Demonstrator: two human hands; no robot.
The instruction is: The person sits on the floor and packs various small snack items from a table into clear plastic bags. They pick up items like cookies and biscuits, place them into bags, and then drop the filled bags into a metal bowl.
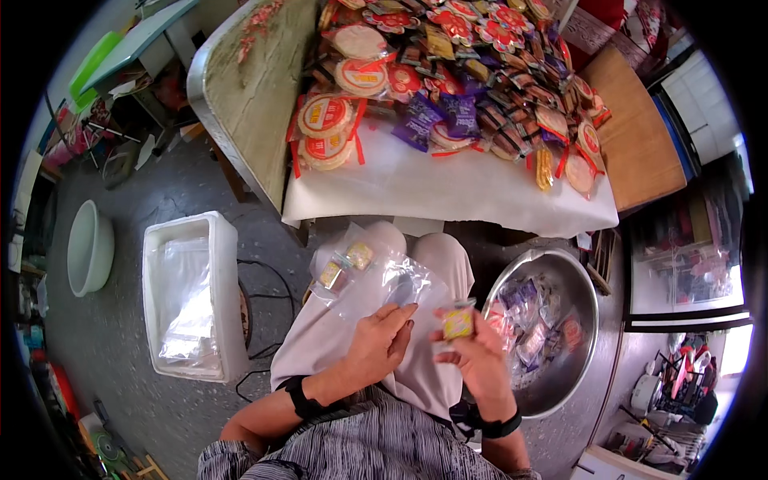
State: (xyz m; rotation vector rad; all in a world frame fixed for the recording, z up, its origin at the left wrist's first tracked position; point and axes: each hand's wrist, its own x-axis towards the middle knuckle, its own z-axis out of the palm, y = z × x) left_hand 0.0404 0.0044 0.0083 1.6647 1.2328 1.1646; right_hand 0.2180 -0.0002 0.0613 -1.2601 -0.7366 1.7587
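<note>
My left hand (379, 341) pinches the near edge of a clear plastic bag (414, 279) that lies across my lap. Two small wrapped snacks with yellow labels, one snack (332, 276) and another snack (359, 256), rest at the bag's far left end and show through film. In my right hand (485, 354), beside the bag's right edge, is a third wrapped snack (458, 324) with a yellow label. That hand is slightly blurred. Close to its right stands a large metal basin (558, 390) holding several mixed packaged snacks (534, 312).
Ahead, a white-covered table (384, 186) bears a heap of packaged snacks (444, 78), with a stone-like side panel (264, 114). On my left, a white foam box (225, 300) holds flat clear bags (186, 300). A pale plastic tub (90, 249) and a black cable (282, 282) are on the floor.
</note>
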